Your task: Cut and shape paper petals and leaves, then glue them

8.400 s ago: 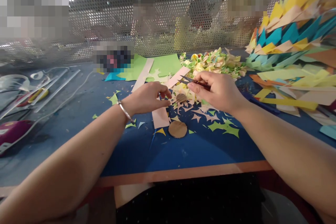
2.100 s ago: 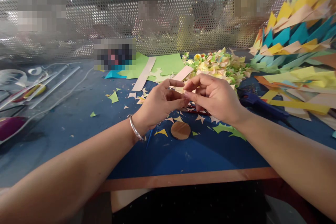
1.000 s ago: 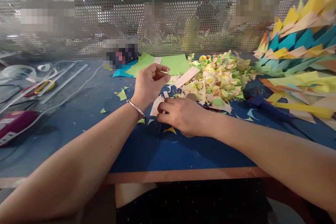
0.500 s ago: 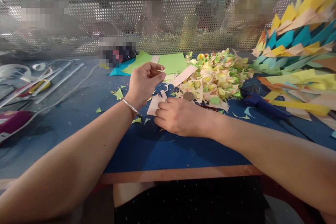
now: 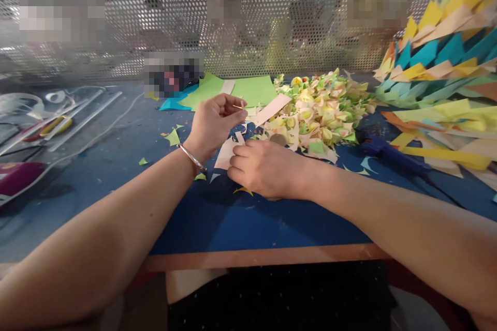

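My left hand [image 5: 217, 121], with a silver bangle at the wrist, is raised above the blue table, its thumb and fingertips pinched on a small pale paper piece [image 5: 239, 107]. To its right and nearer me, my right hand [image 5: 264, 168] rests low with curled fingers beside a pale pink paper piece [image 5: 224, 156]. Whatever the right fingers hold is hidden. Behind the hands lie a pink paper strip [image 5: 274, 109] and green paper sheets [image 5: 252, 90]. A heap of folded yellow, pink and green paper pieces [image 5: 322, 108] sits just beyond my right hand.
A blue glue gun [image 5: 394, 152] and paper strips [image 5: 450, 152] lie at right, below a layered paper construction [image 5: 438, 57]. Clear sticks [image 5: 85, 121], a white cord and a purple object [image 5: 21, 181] are at left. A perforated metal screen [image 5: 256, 26] stands behind.
Both hands stay nearly in place, with my left fingers still pinched. A yellow scrap now shows more fully below my right hand. The view has shifted slightly.
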`<state>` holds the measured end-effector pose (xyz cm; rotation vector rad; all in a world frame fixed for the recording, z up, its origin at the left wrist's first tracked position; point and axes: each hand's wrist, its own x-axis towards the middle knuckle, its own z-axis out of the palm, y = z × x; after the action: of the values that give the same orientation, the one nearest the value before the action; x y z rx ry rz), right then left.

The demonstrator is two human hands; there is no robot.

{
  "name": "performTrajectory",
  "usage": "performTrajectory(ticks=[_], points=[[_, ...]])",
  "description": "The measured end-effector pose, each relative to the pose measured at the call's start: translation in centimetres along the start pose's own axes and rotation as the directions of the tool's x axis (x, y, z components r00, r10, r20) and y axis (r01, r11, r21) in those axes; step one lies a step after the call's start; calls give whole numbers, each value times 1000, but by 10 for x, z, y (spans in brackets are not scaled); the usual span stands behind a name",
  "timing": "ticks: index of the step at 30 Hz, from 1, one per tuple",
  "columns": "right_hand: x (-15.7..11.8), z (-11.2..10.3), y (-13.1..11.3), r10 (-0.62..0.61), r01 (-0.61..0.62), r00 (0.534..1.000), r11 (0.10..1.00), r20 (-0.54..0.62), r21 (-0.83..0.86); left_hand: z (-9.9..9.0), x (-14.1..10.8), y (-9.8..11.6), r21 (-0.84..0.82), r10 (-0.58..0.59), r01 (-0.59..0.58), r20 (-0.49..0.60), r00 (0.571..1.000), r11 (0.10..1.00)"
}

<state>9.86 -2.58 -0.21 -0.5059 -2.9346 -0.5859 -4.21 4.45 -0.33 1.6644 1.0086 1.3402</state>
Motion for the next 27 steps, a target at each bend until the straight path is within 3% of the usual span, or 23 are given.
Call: performTrajectory(ticks=[7, 13, 16, 20, 23, 27], points=[[1, -1, 0, 8, -8, 1000, 1000, 26, 2, 3, -2, 1, 42, -8, 7, 37, 999, 999], [-13, -3, 12, 49, -61, 986, 996, -158, -69, 3, -4, 3, 18, -41, 40, 55, 998, 999], [-29, -10, 23, 153, -159, 954, 987, -257, -1, 3, -4, 2, -18, -82, 84, 93, 992, 996], [-51, -16, 38, 376, -340, 869, 926, -322, 163, 5, -7, 3, -110, -130, 148, 156, 979, 983], [-61, -16, 46, 485, -442, 816, 874, -314, 201, 7, -11, 7, -146, -191, 222, 199, 961, 964], [-66, -12, 52, 538, -496, 805, 841, -250, 215, 8, -15, 12, -170, -235, 288, 277, 932, 942]])
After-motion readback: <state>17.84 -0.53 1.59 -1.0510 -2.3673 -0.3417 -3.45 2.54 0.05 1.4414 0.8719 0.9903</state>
